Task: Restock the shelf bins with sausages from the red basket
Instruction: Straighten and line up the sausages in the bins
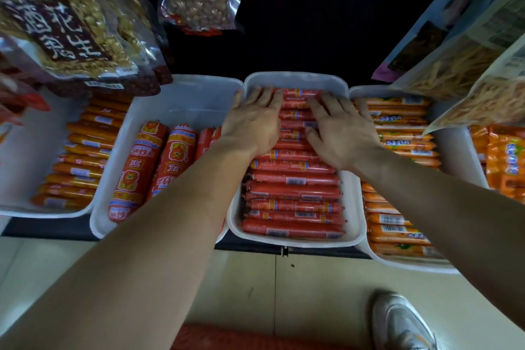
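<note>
Both bare forearms reach forward from the bottom corners and converge over the middle white plastic shelf bin (295, 78). Left hand (251, 122) lies palm down, fingers straight and slightly spread, flat on the far rows of thin red plastic-wrapped sausages (292, 193); its thumb sits at the bin's left wall. Right hand (339, 133) is also palm down, fingers spread and extended, pressing the same far rows, just beside the left hand, with a narrow strip of sausages showing between them. Neither hand pinches or curls round anything. The thin red sausages lie crosswise in stacked rows and fill this bin from front to back. Next bin to the left (181, 99) holds thick red sausages (133, 167) lengthwise. The right bin holds orange sausages (397, 230). Clear peanut bags (65, 28) hang above left. Below the shelf, a grey sneaker (403, 324) stands on the pale tiled floor (312, 287), and a blurred red shape (227, 338) sits at the bottom edge.
</note>
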Motion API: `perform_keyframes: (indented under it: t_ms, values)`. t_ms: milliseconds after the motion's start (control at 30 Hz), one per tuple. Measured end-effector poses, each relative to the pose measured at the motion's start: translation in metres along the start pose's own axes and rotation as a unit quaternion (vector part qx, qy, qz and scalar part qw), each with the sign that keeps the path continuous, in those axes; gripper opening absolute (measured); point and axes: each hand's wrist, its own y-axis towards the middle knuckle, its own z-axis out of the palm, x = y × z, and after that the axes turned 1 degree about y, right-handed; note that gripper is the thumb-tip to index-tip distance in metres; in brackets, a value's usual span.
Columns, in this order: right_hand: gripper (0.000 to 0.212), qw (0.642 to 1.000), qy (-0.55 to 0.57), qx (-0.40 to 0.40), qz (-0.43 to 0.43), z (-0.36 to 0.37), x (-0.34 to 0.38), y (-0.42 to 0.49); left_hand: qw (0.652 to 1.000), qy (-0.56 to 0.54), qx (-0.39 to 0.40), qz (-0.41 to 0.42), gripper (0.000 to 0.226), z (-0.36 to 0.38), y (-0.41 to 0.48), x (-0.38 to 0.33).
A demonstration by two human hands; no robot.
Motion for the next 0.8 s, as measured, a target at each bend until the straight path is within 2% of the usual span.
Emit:
perform_keyframes:
  t_ms: [100, 133, 200, 233, 300, 367, 433, 567, 733, 800]
  values:
    - [0.050, 0.993, 0.055, -0.059, -0.084, -0.011, 0.008, -0.032, 0.996, -0.066, -0.065, 0.015, 0.060, -0.019, -0.035, -0.005]
    - [0.041, 0.987, 0.111, -0.031, -0.114, -0.015, 0.010, -0.046, 0.994, -0.085, -0.068, 0.023, 0.058, -0.025, -0.054, -0.004]
    - [0.026, 0.957, 0.222, 0.102, -0.158, -0.018, 0.016, -0.072, 0.992, -0.111, -0.051, 0.037, 0.052, -0.036, -0.094, 0.004]
    - [0.025, 0.939, 0.245, 0.165, -0.178, -0.018, 0.020, -0.081, 0.992, -0.109, -0.041, 0.041, 0.050, -0.039, -0.114, 0.011]
    - [0.029, 0.930, 0.213, 0.215, -0.208, -0.014, 0.027, -0.092, 0.994, -0.091, -0.030, 0.053, 0.045, -0.040, -0.148, 0.024]
    - [0.027, 0.939, 0.179, 0.199, -0.217, -0.013, 0.031, -0.094, 0.995, -0.082, -0.014, 0.054, 0.041, -0.038, -0.167, 0.032]
    - [0.024, 0.939, 0.159, 0.216, -0.218, -0.016, 0.031, -0.092, 0.996, -0.083, -0.004, 0.043, 0.039, -0.036, -0.177, 0.034]
    - [0.019, 0.936, 0.178, 0.232, -0.196, -0.018, 0.032, -0.094, 0.994, -0.093, 0.004, 0.050, 0.039, -0.030, -0.183, 0.027]
    - [0.040, 0.935, 0.163, 0.259, -0.177, -0.003, 0.036, -0.107, 0.990, -0.128, 0.039, 0.053, 0.049, -0.021, -0.183, 0.036]
    - [0.041, 0.937, 0.160, 0.254, -0.178, -0.004, 0.037, -0.109, 0.987, -0.141, 0.047, 0.054, 0.046, -0.013, -0.184, 0.036]
